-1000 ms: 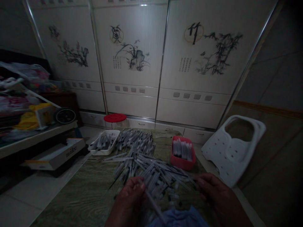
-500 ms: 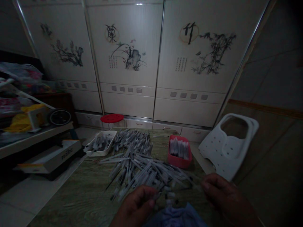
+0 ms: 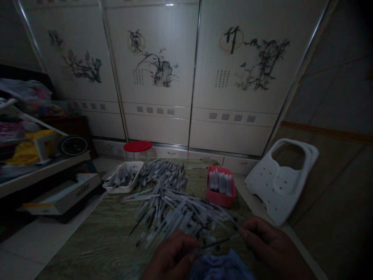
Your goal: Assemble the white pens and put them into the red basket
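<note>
Many clear pens with dark parts lie in a loose pile (image 3: 177, 210) on the wood-patterned table (image 3: 96, 241). At the near edge, my left hand (image 3: 175, 254) is closed, its fingertips at the left end of a thin dark pen piece (image 3: 217, 243). My right hand (image 3: 268, 243) pinches the paler right end of that piece. Small caps lie just beyond the piece. A pink basket (image 3: 220, 199) at the right back holds upright-packed pens. The white tray (image 3: 125, 189) at the left back has more pens in it.
Blue cloth (image 3: 223, 266) lies below my hands. A red stool (image 3: 138, 146) stands behind the table, a white folding stool (image 3: 281, 182) at the right. Left are a cluttered shelf and a shoe box (image 3: 64, 194). White cabinet doors (image 3: 157, 128) fill the back.
My right hand has moved left and my left hand slightly right, closer together. A dark pen piece now shows between them.
</note>
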A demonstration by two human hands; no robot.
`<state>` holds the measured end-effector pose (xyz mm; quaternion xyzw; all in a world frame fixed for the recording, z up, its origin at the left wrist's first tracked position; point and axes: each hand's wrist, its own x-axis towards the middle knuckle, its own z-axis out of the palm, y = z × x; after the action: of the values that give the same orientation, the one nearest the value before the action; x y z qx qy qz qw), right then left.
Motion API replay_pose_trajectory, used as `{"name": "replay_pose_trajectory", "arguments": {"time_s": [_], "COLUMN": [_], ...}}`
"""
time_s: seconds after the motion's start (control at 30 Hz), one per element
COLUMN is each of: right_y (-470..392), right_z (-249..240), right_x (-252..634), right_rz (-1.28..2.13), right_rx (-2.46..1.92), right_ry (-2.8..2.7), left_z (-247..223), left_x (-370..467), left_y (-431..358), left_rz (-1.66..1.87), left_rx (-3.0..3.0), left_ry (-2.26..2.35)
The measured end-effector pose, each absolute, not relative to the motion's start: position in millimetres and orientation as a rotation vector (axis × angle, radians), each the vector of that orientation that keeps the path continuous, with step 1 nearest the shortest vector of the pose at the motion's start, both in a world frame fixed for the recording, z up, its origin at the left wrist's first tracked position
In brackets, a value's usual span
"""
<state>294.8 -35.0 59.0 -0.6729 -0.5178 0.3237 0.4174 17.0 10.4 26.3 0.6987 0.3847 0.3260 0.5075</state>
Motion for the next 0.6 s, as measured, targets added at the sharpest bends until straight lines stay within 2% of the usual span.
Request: {"name": "replay_pose_trajectory", "arguments": {"time_s": [0.3, 0.6], "right_y": [-36.9, -30.4], "right_z": [63.9, 48.7], "right_x": [281.1, 255.4], "right_rz": [0.820, 0.802], "right_rx": [-1.683, -1.618], "right_ry": [-1.237, -1.608], "left_z": [18.9, 13.7], "left_x": [16.0, 23.8], "left_y": [12.7, 12.0], "left_rz": [0.743, 0.779], "left_rx": [1.748, 1.655], "left_ry": [0.823, 0.879]}}
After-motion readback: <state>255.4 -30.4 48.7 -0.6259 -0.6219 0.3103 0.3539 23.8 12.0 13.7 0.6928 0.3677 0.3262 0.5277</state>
